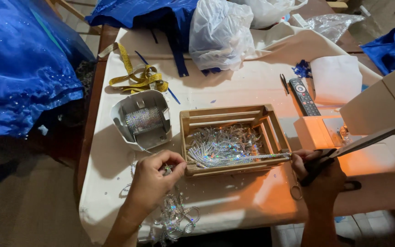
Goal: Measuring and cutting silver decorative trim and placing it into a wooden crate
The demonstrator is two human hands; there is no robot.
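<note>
My left hand (154, 180) pinches one end of a shiny sequin trim strip (238, 158) that stretches across the front of a small wooden crate (227, 114). My right hand (318, 176) holds the strip's other end together with large black-handled scissors (366, 141), whose blades point up and right. The crate holds a pile of cut glittery trim pieces (222, 144). More silvery trim (177, 217) hangs off the table edge below my left hand.
A grey holder with a roll of sparkly trim (143, 120) stands left of the crate. A yellow tape measure (138, 78), a remote control (304, 96), small snips (283, 83), white plastic bags (218, 34), blue fabric (21, 64) and a white sewing machine (380, 103) surround the cloth-covered table (234, 201).
</note>
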